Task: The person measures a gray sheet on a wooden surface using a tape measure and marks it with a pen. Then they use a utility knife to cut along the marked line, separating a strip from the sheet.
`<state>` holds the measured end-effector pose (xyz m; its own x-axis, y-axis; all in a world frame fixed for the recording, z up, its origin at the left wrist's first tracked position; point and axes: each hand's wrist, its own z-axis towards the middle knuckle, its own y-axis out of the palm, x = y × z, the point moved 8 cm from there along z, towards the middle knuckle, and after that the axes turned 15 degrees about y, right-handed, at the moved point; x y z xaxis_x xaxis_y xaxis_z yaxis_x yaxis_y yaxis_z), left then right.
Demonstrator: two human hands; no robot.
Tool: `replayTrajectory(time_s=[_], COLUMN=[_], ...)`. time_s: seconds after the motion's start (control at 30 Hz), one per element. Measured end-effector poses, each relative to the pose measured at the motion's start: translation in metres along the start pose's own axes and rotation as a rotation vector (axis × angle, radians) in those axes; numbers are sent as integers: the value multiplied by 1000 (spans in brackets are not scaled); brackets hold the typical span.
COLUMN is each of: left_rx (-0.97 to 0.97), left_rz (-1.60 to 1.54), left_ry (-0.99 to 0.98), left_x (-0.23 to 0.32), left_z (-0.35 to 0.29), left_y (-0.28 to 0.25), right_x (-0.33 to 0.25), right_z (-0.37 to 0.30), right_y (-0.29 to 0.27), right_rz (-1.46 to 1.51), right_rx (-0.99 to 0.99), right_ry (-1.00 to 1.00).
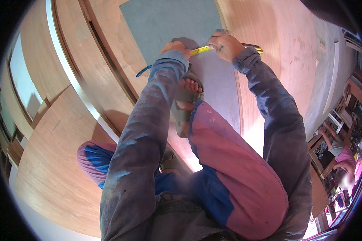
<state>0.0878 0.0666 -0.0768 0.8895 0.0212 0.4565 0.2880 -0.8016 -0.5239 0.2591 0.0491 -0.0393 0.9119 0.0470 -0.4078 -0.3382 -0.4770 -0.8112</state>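
Observation:
A yellow tape measure blade [200,51] stretches between my two hands, over a grey sheet [171,20] lying on wood panels. My left hand [176,47] is closed at the blade's left end; what else sits in its palm is hidden. A dark blue strap [143,71] shows beside that wrist. My right hand [226,46] pinches the blade's other end, fingers curled near the sheet's right edge. Past its outer side sticks a black and yellow piece [255,47], whose kind I cannot make out. My sandalled foot [190,86] rests just below the tape.
Large wood panels [56,160] lie at the left, with a white strip [64,60] and a dark gap between boards. A pale wood panel [253,24] borders the grey sheet at right. Another person [344,156] is at the far right among stacked timber and clutter.

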Motion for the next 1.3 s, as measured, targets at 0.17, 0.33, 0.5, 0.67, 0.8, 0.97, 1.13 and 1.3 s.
replayTrajectory(time_s=[0.17, 0.33, 0.5, 0.67, 0.8, 0.97, 1.13, 1.3], left_rx=[6, 4, 38, 7, 19, -20, -9, 22], left_rz=[47, 37, 46, 20, 10, 6, 14, 18], left_ry=[31, -8, 10, 7, -4, 25, 14, 17], left_x=[2, -1, 0, -1, -1, -1, -4, -3], left_z=[1, 0, -1, 0, -1, 0, 3, 4], left_y=[0, 0, -1, -1, -2, 0, 3, 2], right_x=[-2, -7, -13, -16, -18, -17, -23, -42], right_z=[12, 15, 14, 15, 15, 17, 15, 15], right_y=[14, 16, 13, 13, 12, 15, 11, 19], right_rz=[-138, -180, -241, -261, -246, -287, -301, -523], right_rx=[-67, -92, -83, -103, -94, -118, -88, -141], right_ry=[12, 44, 20, 43, 41, 9, -18, -229])
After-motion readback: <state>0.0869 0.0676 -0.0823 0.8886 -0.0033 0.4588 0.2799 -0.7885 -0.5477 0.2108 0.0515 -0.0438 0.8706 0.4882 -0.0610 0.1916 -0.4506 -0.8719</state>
